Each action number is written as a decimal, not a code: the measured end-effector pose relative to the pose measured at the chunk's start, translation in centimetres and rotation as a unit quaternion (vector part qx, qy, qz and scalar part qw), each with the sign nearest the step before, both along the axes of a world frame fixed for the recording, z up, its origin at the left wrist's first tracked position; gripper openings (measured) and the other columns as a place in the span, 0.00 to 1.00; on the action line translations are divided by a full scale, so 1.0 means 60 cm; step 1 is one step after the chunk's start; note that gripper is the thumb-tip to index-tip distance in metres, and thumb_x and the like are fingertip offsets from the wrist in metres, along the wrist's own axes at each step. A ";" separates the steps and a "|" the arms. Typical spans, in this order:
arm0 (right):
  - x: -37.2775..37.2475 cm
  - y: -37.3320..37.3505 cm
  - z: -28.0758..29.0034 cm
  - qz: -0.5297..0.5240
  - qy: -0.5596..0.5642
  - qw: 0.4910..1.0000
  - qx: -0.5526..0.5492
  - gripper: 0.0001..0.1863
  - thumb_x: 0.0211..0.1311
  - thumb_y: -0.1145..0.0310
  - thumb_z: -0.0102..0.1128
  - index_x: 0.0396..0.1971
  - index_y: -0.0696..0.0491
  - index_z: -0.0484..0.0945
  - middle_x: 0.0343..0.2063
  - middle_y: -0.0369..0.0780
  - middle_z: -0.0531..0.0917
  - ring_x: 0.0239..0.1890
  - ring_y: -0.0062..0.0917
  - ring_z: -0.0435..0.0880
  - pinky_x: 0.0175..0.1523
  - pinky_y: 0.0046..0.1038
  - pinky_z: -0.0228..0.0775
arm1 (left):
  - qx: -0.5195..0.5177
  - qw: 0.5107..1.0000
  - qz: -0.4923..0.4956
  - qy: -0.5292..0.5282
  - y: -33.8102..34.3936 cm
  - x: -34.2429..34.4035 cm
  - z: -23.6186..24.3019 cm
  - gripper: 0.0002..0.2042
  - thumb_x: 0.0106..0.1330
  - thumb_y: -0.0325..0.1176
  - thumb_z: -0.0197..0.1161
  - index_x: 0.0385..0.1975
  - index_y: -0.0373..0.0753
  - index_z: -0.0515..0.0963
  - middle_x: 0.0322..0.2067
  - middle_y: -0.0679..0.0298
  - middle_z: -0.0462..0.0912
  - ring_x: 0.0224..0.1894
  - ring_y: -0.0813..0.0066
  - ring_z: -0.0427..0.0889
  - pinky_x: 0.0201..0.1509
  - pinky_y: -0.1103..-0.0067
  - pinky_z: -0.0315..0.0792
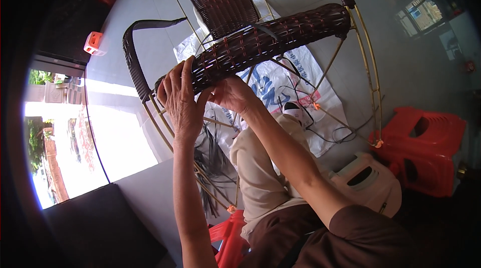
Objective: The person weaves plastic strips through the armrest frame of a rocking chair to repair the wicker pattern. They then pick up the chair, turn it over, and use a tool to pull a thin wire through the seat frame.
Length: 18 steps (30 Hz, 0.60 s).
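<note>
A rattan-style chair with a gold metal frame stands before me, its dark brown woven seat [270, 42] crossed by reddish strands. The woven backrest [220, 0] rises behind it. My left hand [179, 90] lies over the seat's left end, its fingers wrapped round the near edge. Just to its right, my right hand [233, 93] reaches up under the same edge with fingers bent together. Whatever those fingertips pinch is hidden by the weave and the hand. A loose dark strip [265, 31] curls up from the top of the seat.
A white printed plastic sheet [320, 87] lies on the grey floor under the chair. Dark strips [213, 150] hang in a bundle by my left knee. Red plastic stools [426, 147] and a beige stool [368, 180] stand at right; an orange-white stool [93, 43] sits far left.
</note>
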State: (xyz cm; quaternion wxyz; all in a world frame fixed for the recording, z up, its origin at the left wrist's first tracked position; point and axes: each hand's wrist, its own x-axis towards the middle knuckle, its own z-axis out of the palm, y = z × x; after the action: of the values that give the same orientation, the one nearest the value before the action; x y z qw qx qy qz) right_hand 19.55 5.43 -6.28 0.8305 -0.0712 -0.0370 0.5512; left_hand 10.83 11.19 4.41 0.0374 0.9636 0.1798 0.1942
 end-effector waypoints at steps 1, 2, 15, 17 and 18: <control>0.008 0.004 0.000 -0.004 0.012 1.000 0.007 0.11 0.52 0.60 0.58 0.33 0.48 0.74 0.30 0.33 0.78 0.30 0.18 0.75 0.33 0.23 0.68 | 0.003 1.000 -0.002 -0.002 0.000 0.001 -0.001 0.35 0.46 0.38 0.65 0.57 0.46 0.58 0.50 0.62 0.64 0.55 0.64 0.60 0.60 0.68 0.46; 0.017 0.006 0.000 0.008 -0.004 1.000 0.010 0.10 0.52 0.61 0.59 0.33 0.48 0.75 0.30 0.32 0.79 0.27 0.16 0.75 0.30 0.21 0.68 | 0.003 1.000 -0.003 -0.003 -0.001 0.002 -0.001 0.35 0.46 0.38 0.65 0.57 0.46 0.58 0.50 0.62 0.64 0.55 0.64 0.60 0.60 0.68 0.46; 0.034 0.029 -0.023 0.042 -0.018 0.994 0.099 0.16 0.56 0.56 0.54 0.40 0.49 0.71 0.32 0.34 0.78 0.28 0.17 0.77 0.24 0.17 0.70 | 0.017 1.000 0.020 -0.001 -0.002 0.002 -0.002 0.36 0.43 0.37 0.66 0.56 0.48 0.59 0.50 0.64 0.65 0.54 0.65 0.61 0.59 0.69 0.48; 0.030 0.030 -0.019 0.013 0.003 0.996 0.086 0.15 0.57 0.58 0.52 0.39 0.50 0.71 0.34 0.35 0.77 0.33 0.21 0.78 0.31 0.23 0.75 | 0.018 1.000 0.023 0.004 -0.001 -0.002 -0.001 0.36 0.44 0.37 0.66 0.56 0.48 0.59 0.50 0.63 0.65 0.55 0.65 0.61 0.59 0.69 0.48; 0.029 0.030 -0.015 0.012 0.002 0.996 0.084 0.15 0.57 0.58 0.52 0.39 0.50 0.71 0.34 0.35 0.77 0.33 0.21 0.78 0.31 0.23 0.75 | 0.015 1.000 0.013 0.007 -0.001 -0.001 -0.001 0.36 0.43 0.36 0.66 0.57 0.47 0.58 0.50 0.63 0.64 0.55 0.65 0.61 0.60 0.68 0.47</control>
State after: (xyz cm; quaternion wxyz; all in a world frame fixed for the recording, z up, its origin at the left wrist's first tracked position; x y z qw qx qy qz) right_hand 21.31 7.20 -7.20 0.8268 0.0004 -0.0818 0.5565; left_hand 10.75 11.11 4.35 0.0193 0.9629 0.1898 0.1909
